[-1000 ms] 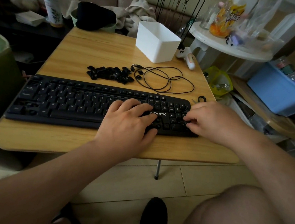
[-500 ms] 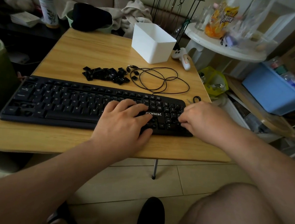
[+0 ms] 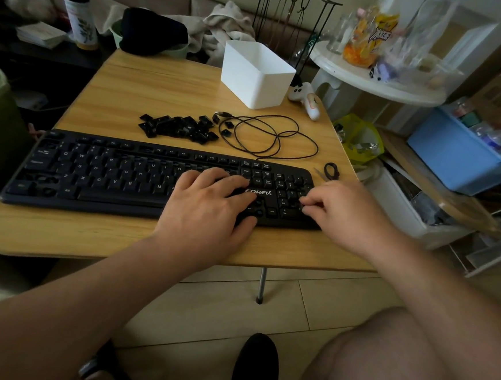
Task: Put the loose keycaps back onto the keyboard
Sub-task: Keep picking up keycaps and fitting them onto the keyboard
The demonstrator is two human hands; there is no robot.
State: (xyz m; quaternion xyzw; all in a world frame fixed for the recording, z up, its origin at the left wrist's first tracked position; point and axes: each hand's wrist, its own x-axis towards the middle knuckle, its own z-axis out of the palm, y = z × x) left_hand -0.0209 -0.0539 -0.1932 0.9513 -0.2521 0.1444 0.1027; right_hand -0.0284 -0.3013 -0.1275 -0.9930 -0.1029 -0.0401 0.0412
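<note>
The keyboard [image 3: 142, 178] is laid across the wooden table [image 3: 167, 90]. The loose keycaps [image 3: 177, 127] are heaped just behind it. The left hand [image 3: 209, 204] is spread flat on the keys. The right hand [image 3: 343, 212] is curled at the number pad; whether anything is pinched cannot be determined.

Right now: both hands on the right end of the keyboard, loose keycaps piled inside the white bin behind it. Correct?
Not quite. The head view shows the loose keycaps piled on the bare table, between the keyboard and the white bin, not inside it. The rest holds: left hand and right hand are both on the keyboard's right end.
</note>
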